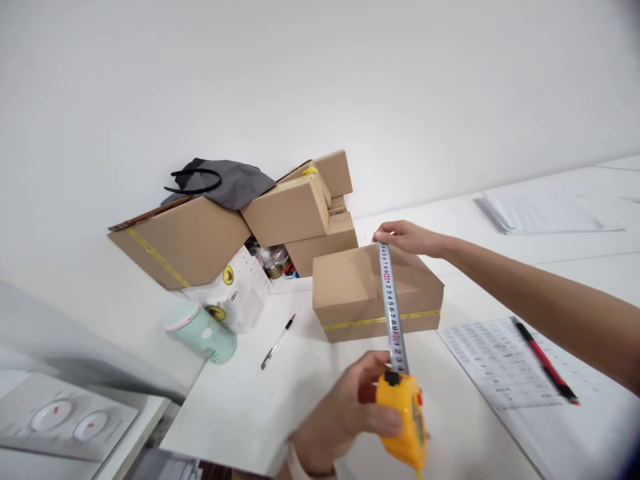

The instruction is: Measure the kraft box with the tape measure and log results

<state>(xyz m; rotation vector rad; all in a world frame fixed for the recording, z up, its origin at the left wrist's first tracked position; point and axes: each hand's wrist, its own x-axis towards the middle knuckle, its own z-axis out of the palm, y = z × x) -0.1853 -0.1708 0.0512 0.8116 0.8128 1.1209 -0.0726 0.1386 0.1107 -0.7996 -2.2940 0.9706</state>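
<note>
Stretching over the top of a cardboard box [345, 280], a silver tape blade [391, 300] is held out between the two hands. By the left hand [345, 413], the yellow tape measure case [407, 423] is gripped – fingers closed around it, the thumb pressed along its side – just in front of the box, near the edge of the white surface [215, 427]. By the right hand [406, 238], the far end of the blade is pinched between thumb and fingers at the box's far edge. The front of the box is crossed by a strip of yellow tape (whether the blade touches the cardboard there cannot be told).

To the left, a pen [277, 341] is laid on the surface, and beside it a mint-green tumbler [215, 337] is seen tilted in view, next to a white carton [250, 283] printed with avocados. Behind these, several stacked cardboard boxes [287, 210] are set against the wall, and a grey cloth [240, 180] is draped over a larger box [187, 240], with a black band [217, 179] on top. On the right, a printed sheet [485, 360] is topped by a red-and-black pen [545, 360]; farther back, a stack of papers [545, 212] is placed.
</note>
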